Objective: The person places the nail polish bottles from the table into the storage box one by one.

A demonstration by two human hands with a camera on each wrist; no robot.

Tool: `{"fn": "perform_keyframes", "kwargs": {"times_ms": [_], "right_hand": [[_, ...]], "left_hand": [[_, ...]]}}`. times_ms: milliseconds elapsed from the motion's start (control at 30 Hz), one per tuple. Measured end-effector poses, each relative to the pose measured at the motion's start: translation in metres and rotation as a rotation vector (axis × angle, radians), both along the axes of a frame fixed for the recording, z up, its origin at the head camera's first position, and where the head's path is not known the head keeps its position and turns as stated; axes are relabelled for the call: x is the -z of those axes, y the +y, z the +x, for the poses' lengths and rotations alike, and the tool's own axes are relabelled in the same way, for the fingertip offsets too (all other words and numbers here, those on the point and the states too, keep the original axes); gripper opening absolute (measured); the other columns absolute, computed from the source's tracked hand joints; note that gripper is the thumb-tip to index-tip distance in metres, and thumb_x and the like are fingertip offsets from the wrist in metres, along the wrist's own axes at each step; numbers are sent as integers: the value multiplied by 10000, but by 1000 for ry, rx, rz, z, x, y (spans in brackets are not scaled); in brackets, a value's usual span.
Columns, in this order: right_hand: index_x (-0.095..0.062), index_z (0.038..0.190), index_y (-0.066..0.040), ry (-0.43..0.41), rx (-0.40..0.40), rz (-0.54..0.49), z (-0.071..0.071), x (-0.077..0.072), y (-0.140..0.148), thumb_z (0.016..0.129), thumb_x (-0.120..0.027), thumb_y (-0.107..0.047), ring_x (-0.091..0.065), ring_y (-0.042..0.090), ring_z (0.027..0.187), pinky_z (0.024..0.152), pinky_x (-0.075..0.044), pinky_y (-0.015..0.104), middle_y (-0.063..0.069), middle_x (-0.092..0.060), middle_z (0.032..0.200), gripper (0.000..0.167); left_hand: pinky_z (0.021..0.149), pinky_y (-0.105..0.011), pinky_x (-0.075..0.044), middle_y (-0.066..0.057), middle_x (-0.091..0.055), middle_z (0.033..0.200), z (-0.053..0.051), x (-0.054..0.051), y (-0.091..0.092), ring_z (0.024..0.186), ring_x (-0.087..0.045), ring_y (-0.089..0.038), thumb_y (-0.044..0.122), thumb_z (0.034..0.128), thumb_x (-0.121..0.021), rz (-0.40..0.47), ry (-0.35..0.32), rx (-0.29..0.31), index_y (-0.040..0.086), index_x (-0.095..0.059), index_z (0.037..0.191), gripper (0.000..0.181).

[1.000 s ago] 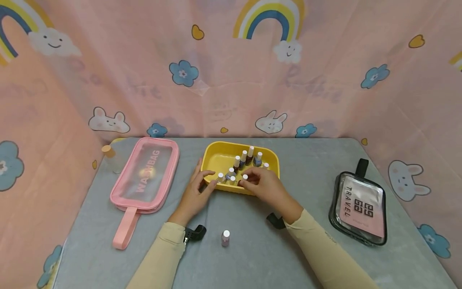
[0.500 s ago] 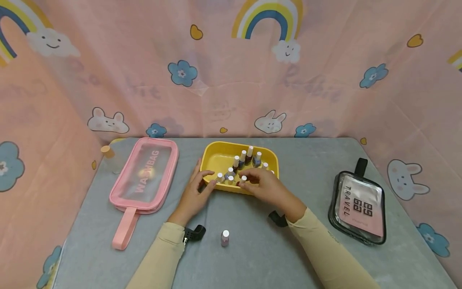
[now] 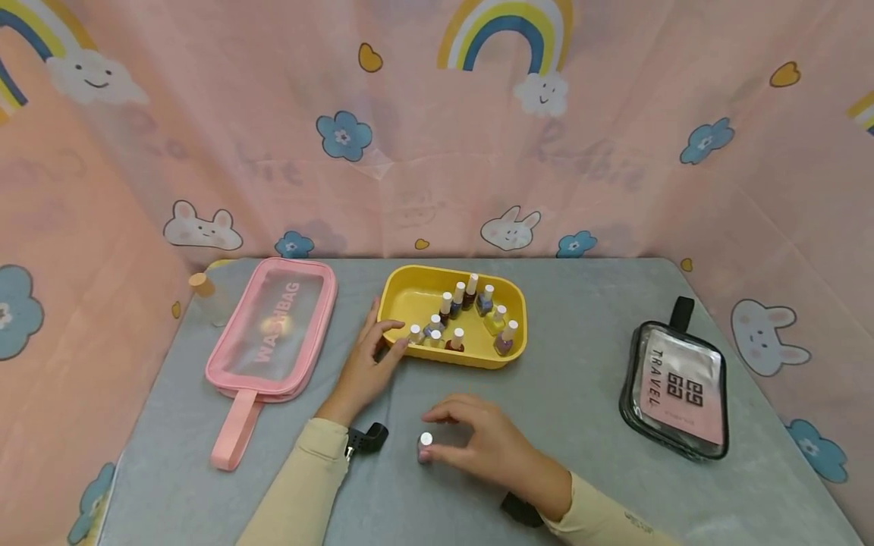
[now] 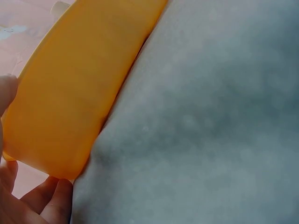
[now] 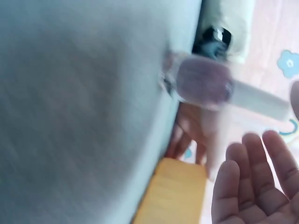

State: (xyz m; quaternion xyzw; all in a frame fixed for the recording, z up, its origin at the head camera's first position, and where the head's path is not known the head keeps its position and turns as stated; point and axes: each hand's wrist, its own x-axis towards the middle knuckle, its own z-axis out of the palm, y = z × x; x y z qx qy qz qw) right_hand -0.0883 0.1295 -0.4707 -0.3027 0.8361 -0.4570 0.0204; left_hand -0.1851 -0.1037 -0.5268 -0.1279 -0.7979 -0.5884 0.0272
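A yellow tray (image 3: 410,294) holds several white-capped nail polish bottles in dark, blue, yellow, red and purple shades. My left hand (image 3: 363,375) grips its left front corner, with the thumb at the front rim and the fingers round the left end. In the left wrist view the fingertips (image 4: 60,198) touch the tray wall (image 4: 79,93). A single mauve nail polish bottle (image 3: 425,449) stands upright on the table before the tray. My right hand (image 3: 488,444) is beside it, thumb and fingers spread around it. The right wrist view shows the bottle (image 5: 203,81) apart from the open fingers.
A pink wash bag (image 3: 273,334) with a strap lies at the left, a clear bottle with an orange cap (image 3: 202,285) behind it. At the right lies a black-edged clear travel bag (image 3: 676,390). A printed pink curtain (image 3: 423,152) rises behind the grey table.
My right hand has left the red bottle in the tray's front row and come down toward the mauve bottle on the table. The left hand stays at the tray's corner.
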Motion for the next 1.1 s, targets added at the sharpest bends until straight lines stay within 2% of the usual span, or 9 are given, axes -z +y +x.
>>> {"fn": "perform_keyframes", "kwargs": {"times_ms": [167, 300, 400, 567, 667, 733, 833, 967, 1100], "right_hand": [[-793, 1088, -114, -72, -6, -36, 4, 12, -7, 906, -874, -238, -716, 141, 936, 831, -607, 359, -83, -746, 1048, 235], [-797, 1067, -89, -127, 42, -54, -2, 5, -3, 931, -849, -193, -703, 92, 876, 792, -614, 364, -74, -753, 1004, 179], [-793, 1051, -78, -98, 122, -73, -16, -11, 8, 912, -863, -146, -697, 92, 856, 784, -618, 349, -66, -752, 977, 169], [-782, 1067, -49, -2, 289, -82, -52, -38, 33, 901, -865, -96, -708, 169, 870, 783, -609, 299, 4, -761, 994, 192], [-771, 1122, -23, -8, 391, -67, -68, -46, 43, 930, -832, -82, -713, 221, 886, 751, -592, 257, 63, -768, 1019, 209], [-765, 1150, -11, -21, 437, -50, -76, -46, 46, 945, -813, -68, -720, 246, 899, 740, -584, 230, 88, -769, 1021, 219], [-768, 1157, 2, -30, 458, -1, -82, -41, 45, 940, -820, -69, -735, 254, 901, 738, -605, 255, 101, -771, 1027, 234], [-771, 1143, -8, -30, 451, 77, -84, -35, 39, 940, -826, -96, -749, 220, 880, 776, -632, 351, 81, -778, 1021, 228], [-763, 1173, -13, -52, 460, 129, -84, -29, 35, 946, -819, -100, -748, 203, 885, 797, -635, 388, 64, -775, 1019, 250]], "left_hand": [[1209, -523, -334, -66, -98, 1775, 0, 2, -1, 1600, -155, -322, 321, 1077, -655, 23, 7, 6, 150, -660, 1367, 336], [1219, -506, -320, -62, -93, 1776, 1, 1, -1, 1601, -152, -308, 332, 1077, -652, 3, 2, -2, 156, -656, 1368, 340], [1232, -478, -295, -41, -80, 1779, -1, 0, -1, 1606, -135, -281, 359, 1078, -645, -19, -14, -3, 167, -646, 1376, 355], [1239, -461, -281, 2, -68, 1779, -2, -1, -1, 1608, -120, -256, 379, 1076, -643, -24, -22, -2, 187, -641, 1378, 358], [1235, -462, -288, 7, -66, 1778, -3, 0, -2, 1608, -119, -259, 378, 1077, -643, -20, -20, -1, 181, -644, 1374, 356], [1230, -463, -297, 2, -68, 1779, -3, 1, -3, 1608, -122, -264, 379, 1077, -643, -17, -20, 2, 176, -646, 1370, 357], [1227, -461, -304, -3, -72, 1780, -2, 1, -3, 1607, -126, -268, 379, 1077, -642, -16, -24, 5, 176, -650, 1363, 350], [1228, -458, -304, 16, -68, 1778, -3, 2, -2, 1607, -129, -266, 380, 1079, -638, -20, -29, 3, 191, -650, 1359, 338], [1223, -462, -313, -2, -65, 1780, -2, 2, -2, 1606, -132, -271, 372, 1081, -638, -16, -24, 8, 187, -647, 1359, 334]]}}
